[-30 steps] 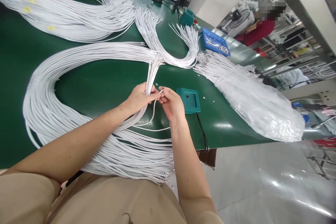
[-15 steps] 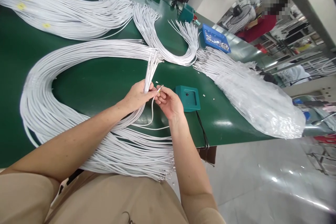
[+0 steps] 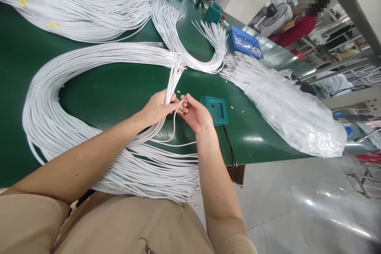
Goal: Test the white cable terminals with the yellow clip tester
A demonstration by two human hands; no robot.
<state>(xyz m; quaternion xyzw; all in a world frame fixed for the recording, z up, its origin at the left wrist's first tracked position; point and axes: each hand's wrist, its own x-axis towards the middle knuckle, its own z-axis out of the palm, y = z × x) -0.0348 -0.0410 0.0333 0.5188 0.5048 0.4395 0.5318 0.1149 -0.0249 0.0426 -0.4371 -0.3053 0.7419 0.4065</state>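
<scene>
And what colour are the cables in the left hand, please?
The cables are white, showing best in the head view.

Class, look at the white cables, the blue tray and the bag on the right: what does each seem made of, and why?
White cables: probably plastic-coated, smooth with slight sheen; they bend in even curves. Blue tray: likely moulded plastic, given its uniform colour and raised rim. Bag: apparently thin plastic film, see-through, crinkled and glossy with bright glints.

Single wire (image 3: 174, 125) whose tip is too small for us to make out, lower wires (image 3: 151, 170) partly hidden behind our right forearm (image 3: 216, 178), upper-left bundle (image 3: 71, 6) cut off by the left edge, co-worker (image 3: 302, 27) with blurred head
</scene>
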